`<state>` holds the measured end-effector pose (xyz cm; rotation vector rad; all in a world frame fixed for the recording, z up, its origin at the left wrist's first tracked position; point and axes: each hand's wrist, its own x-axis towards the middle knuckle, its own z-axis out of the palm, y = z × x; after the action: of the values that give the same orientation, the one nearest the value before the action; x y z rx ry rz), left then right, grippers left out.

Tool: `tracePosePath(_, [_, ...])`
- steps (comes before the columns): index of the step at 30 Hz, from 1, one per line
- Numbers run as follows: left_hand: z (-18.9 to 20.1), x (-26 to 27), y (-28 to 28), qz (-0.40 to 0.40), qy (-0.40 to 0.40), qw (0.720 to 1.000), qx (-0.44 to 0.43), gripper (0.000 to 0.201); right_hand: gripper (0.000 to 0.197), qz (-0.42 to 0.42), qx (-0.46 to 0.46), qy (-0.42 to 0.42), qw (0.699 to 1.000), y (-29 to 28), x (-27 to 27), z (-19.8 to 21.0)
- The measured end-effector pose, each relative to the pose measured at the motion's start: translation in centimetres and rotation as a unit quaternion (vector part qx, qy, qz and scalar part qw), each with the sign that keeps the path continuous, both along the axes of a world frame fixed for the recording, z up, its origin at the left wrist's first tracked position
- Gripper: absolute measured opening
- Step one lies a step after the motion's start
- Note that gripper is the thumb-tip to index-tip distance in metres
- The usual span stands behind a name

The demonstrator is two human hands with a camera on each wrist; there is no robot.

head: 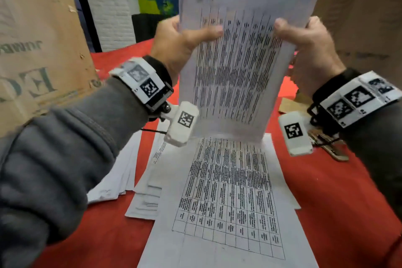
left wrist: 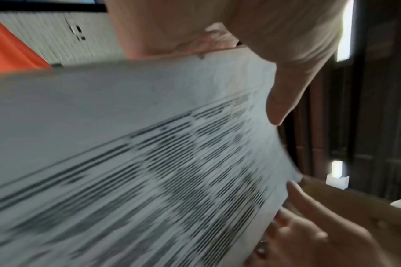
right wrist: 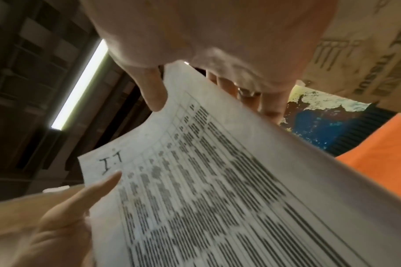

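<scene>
I hold a stack of printed sheets (head: 235, 67) upright above the red table, its lower edge just over the papers lying there. My left hand (head: 185, 37) pinches the stack's left edge, thumb across the front page. My right hand (head: 304, 39) grips the right edge, thumb on the front and fingers behind. The front page carries a table of dark text lines and a handwritten "11" near the top. The stack (left wrist: 149, 153) fills the left wrist view, blurred, with the thumb (left wrist: 284, 101) on it. The right wrist view shows the page (right wrist: 217, 180) with that hand's thumb (right wrist: 154, 94) at its edge.
Several printed sheets (head: 228, 202) lie spread on the red tablecloth (head: 326, 213), with more white sheets (head: 117, 178) to the left. A large cardboard box (head: 39, 39) stands at the left, another (head: 365, 17) at the right. Keys (head: 330, 148) lie under my right wrist.
</scene>
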<state>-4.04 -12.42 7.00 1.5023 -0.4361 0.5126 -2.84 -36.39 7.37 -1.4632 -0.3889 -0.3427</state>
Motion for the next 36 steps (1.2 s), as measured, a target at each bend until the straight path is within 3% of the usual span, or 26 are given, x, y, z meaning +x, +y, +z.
tracePosePath(2, [-1.5, 0.5, 0.1, 0.028, 0.024, 0.999, -0.004, 0.032, 0.041, -0.057, 0.001, -0.007, 0.998, 0.2, 0.7, -1.5])
tracePosePath(5, [-1.2, 0.3, -0.3, 0.055, 0.03, 0.998, -0.031, 0.039, 0.021, -0.11, -0.012, -0.072, 0.991, 1.0, 0.6, -1.5])
tracePosePath(8, [-0.4, -0.2, -0.4, 0.071, 0.016, 0.997, -0.038, 0.018, 0.013, -0.136, -0.01, -0.106, 0.985, 1.2, 0.4, -0.4])
tracePosePath(12, [-2.7, 0.2, 0.0, 0.071, 0.038, 0.996, -0.022, 0.019, 0.029, -0.076, -0.003, -0.028, 0.997, 1.6, 0.2, -2.2])
tracePosePath(16, [-2.7, 0.7, -0.3, 0.068, 0.041, 0.997, -0.017, 0.025, 0.056, -0.109, -0.016, -0.061, 0.992, 1.4, 1.0, -2.9])
tracePosePath(20, [-2.4, 0.9, -0.4, 0.081, 0.02, 0.996, -0.004, 0.018, 0.036, -0.097, 0.012, -0.057, 0.994, 1.6, 0.4, -2.4])
tracePosePath(22, [-3.5, 1.0, -0.4, 0.085, 0.031, 0.996, 0.003, 0.028, 0.035, -0.085, 0.021, -0.051, 0.995, 1.7, 0.2, -3.2])
tracePosePath(30, [-3.2, 1.4, -0.5, 0.084, 0.015, 0.996, -0.011, 0.018, 0.042, -0.061, 0.047, -0.077, 0.994, 2.2, 0.1, -2.7])
tracePosePath(36, [-4.7, 1.6, -0.4, 0.078, 0.04, 0.996, 0.005, 0.019, 0.026, -0.06, 0.017, -0.056, 0.997, 1.8, 0.6, -4.6])
